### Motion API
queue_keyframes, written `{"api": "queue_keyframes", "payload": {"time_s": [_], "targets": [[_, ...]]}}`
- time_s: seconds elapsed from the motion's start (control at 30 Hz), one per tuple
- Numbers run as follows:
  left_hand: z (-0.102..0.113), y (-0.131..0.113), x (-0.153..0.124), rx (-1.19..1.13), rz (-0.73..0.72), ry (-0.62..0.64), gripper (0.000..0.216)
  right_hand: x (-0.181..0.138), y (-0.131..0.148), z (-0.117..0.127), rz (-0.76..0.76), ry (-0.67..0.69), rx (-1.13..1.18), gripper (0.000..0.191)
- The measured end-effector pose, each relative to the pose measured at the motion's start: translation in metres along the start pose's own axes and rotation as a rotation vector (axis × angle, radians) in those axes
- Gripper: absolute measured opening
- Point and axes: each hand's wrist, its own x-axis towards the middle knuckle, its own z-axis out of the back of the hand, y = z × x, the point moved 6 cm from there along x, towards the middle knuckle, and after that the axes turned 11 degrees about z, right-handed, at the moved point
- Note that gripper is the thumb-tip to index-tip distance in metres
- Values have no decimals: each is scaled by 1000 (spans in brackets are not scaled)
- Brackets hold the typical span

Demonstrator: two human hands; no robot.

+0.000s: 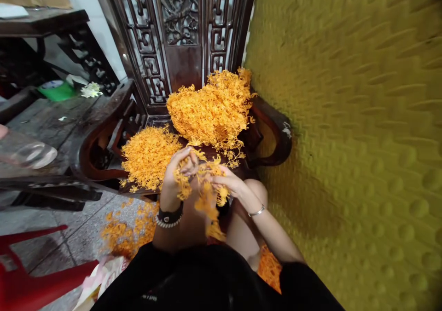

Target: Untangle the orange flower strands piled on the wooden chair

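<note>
1. I observed the left hand (pixel 173 170) and right hand (pixel 228 181) grasping orange floral strands (pixel 207 197) between them — long axis hanging downward.
2. The smaller orange heap (pixel 150 154) lay just beside the left hand.

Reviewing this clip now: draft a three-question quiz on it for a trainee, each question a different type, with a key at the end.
1. Multiple choice: what are the left hand and the right hand both handling?
a) a cardboard sheet
b) orange strands
c) a red plastic seat

2. True or false: the silver bangle is on the right wrist.

3. Short answer: on the dark wooden chair, which looks bigger, the orange pile at picture left or the orange pile at picture right?

Key: 1. b. 2. True. 3. The orange pile at picture right.
</note>
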Motion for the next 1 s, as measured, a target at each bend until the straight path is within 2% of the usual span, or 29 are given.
{"api": "queue_keyframes", "payload": {"time_s": [0.07,0.13,0.23,0.37,0.47,0.53,0.63,0.7,0.77,0.9,0.93,1.0], "targets": [[11,-9,3,-45,0,-37,35,-17,-12,1,-112,-18,72,39],[17,-15,4,-113,-21,-68,37,-32,-17,-1,-149,-61,104,30],[20,-21,2,-148,-165,-175,37,-45,-17,-11,-160,-51,93,24],[21,-31,-4,-59,-389,-317,33,-48,3,-17,25,-75,-70,32],[22,-38,-9,84,-487,-393,38,-47,14,-15,133,-49,-234,31],[20,-38,-8,204,-474,-391,43,-42,16,-9,167,-50,-404,31],[17,-33,-1,300,-394,-353,45,-28,18,6,189,-92,-804,28],[16,-36,7,246,-412,-353,41,-15,29,19,243,-186,-1040,32],[13,-43,23,179,-433,-326,37,-1,47,31,380,-323,-1186,27],[-1,-75,64,104,-476,-280,32,32,77,41,665,-475,-1307,15],[-4,-84,73,88,-489,-283,32,41,78,45,677,-487,-1288,16],[-5,-101,84,60,-511,-307,32,55,71,58,610,-472,-1171,25]]}}
